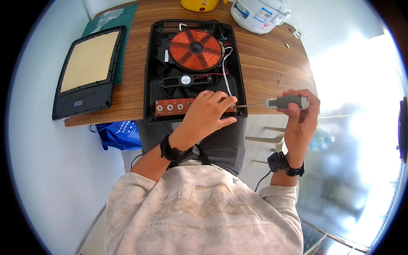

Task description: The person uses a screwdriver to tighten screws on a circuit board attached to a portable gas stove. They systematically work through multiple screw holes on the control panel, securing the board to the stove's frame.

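Note:
An induction cooker base, a black plastic housing with its top off, lies in front of me on the table. A round copper coil sits in its far half. Along the near edge runs a reddish-brown control board with round buttons. My left hand lies over the right part of this board, thumb and forefinger apart, hiding much of it. In my right hand is a screwdriver with a grey handle. Its shaft points left, its tip at the board's right end beside my left fingers.
The cooker's black top panel leans over a green cutting mat at the left. A white rice cooker and a yellow appliance stand at the back. Small parts are scattered on the right of the wooden table. A blue bag hangs below.

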A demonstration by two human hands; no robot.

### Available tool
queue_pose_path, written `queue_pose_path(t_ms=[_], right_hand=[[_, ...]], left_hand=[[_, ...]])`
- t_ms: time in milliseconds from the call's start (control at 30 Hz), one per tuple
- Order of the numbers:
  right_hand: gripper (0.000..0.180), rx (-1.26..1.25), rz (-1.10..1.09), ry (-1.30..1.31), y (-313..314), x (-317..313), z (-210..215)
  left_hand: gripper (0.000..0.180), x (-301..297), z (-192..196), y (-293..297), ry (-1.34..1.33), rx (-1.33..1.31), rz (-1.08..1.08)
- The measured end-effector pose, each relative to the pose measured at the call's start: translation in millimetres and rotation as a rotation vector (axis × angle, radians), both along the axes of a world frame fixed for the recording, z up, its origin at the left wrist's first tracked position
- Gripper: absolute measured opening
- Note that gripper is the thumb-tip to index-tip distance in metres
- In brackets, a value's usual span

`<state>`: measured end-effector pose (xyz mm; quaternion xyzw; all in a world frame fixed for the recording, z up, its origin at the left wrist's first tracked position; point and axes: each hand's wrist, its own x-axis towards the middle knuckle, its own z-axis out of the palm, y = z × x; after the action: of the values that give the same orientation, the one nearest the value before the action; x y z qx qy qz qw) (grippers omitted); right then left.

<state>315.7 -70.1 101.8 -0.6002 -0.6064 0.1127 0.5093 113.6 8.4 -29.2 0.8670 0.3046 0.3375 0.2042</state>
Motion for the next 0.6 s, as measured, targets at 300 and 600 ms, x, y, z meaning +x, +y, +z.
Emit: queue_pose_path(t_ms=[300, 600], right_hand=[[0.035, -0.006, -0.015, -0.082, 3.4, 2.2, -4.3], [0.032, -0.045, -0.031, -0.098, 4.4, 4.9, -6.6]], left_hand=[[0.047, -1.0, 2.4, -0.6, 0.023, -0.014, -0.009], [0.045, -1.1, 4.6, -1.1, 0.031, -0.011, -0.010]])
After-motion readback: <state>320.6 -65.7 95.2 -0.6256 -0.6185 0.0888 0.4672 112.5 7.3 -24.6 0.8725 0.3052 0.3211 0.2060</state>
